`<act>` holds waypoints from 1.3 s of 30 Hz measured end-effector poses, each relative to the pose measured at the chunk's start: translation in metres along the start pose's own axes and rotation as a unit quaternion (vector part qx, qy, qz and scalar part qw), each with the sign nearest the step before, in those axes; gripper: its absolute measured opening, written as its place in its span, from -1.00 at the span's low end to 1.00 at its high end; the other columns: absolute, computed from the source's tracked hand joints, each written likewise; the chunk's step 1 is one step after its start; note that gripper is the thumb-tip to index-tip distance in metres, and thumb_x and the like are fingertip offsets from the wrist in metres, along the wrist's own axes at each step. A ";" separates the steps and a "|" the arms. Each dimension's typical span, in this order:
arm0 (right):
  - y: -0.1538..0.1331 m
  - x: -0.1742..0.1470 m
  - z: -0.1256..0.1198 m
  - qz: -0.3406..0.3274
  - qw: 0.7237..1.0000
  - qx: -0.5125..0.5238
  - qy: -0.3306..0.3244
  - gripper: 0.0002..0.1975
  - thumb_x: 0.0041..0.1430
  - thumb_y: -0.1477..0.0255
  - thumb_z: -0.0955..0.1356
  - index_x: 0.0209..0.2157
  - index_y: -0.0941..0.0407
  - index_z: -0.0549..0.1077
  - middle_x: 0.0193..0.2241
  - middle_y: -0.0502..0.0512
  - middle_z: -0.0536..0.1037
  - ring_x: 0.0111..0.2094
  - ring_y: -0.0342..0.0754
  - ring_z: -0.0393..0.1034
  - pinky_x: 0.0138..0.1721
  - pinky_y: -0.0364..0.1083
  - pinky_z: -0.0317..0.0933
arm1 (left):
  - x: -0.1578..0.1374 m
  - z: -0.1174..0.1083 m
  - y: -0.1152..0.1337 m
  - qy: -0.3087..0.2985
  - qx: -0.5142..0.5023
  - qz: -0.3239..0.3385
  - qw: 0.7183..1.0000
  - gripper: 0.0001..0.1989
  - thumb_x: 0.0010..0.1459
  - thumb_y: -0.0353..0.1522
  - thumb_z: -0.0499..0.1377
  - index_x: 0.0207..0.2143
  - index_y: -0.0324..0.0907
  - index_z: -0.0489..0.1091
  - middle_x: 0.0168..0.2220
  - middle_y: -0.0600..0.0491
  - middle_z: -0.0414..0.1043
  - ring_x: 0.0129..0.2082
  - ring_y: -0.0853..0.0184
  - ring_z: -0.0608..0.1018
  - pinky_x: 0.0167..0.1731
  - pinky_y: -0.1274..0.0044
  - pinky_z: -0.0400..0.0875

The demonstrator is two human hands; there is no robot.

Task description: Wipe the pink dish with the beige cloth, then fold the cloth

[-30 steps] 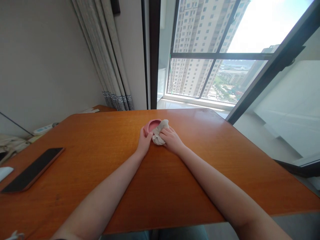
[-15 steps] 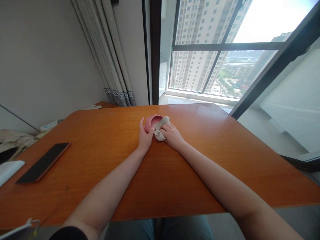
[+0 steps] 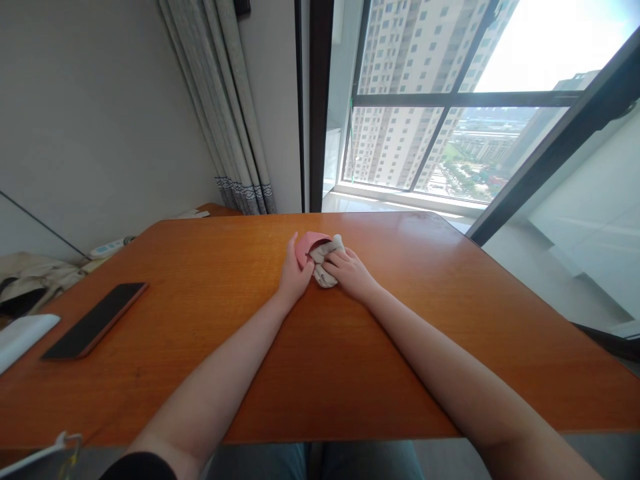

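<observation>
A pink bowl-like container (image 3: pixel 305 247) is tilted on the wooden table, its opening toward my right hand. My left hand (image 3: pixel 294 272) is wrapped around its left side, thumb at the near edge. My right hand (image 3: pixel 351 272) is closed on a crumpled off-white cloth (image 3: pixel 326 275), which sits at the mouth of the pink container and covers part of the opening. The inside of the container is mostly hidden by the cloth. The fingertips of my right hand are partly buried in the folds.
The brown wooden table (image 3: pixel 210 267) spreads around my hands. At its left lie a dark flat slab with a reddish edge (image 3: pixel 97 320) and a white object (image 3: pixel 25 337). A power strip (image 3: pixel 107 248) and piled fabric (image 3: pixel 30 280) are beyond the left edge. Behind stand a curtain (image 3: pixel 220 100) and a window.
The pink container has tipped further, so less of its inside shows. The cloth has shifted slightly against its opening. The whole view has moved a little; both hands keep their hold.
</observation>
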State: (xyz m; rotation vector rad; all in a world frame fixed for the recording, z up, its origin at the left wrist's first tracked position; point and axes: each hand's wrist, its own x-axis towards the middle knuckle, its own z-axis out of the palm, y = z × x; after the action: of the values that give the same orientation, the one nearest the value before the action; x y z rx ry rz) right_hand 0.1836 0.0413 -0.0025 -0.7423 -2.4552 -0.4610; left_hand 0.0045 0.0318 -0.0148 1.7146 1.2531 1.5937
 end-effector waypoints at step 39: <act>-0.005 -0.001 -0.003 0.007 1.000 -0.021 0.020 -0.76 0.30 0.46 0.17 -0.21 0.11 0.45 -0.25 0.13 0.46 -0.18 -0.02 0.18 -0.20 -0.03 0.04 | -0.006 0.008 0.015 0.041 -0.083 -0.069 0.993 -0.27 0.04 -0.37 0.12 0.24 -0.19 -0.09 0.25 -0.12 0.03 0.24 0.20 0.16 0.21 0.36 0.01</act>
State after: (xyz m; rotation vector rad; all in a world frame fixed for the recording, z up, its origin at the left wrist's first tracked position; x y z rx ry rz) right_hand 0.1820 0.0354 -0.0014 -0.7602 -2.4086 -0.5194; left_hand 0.0170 0.0220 -0.0073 1.4424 1.2128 1.6510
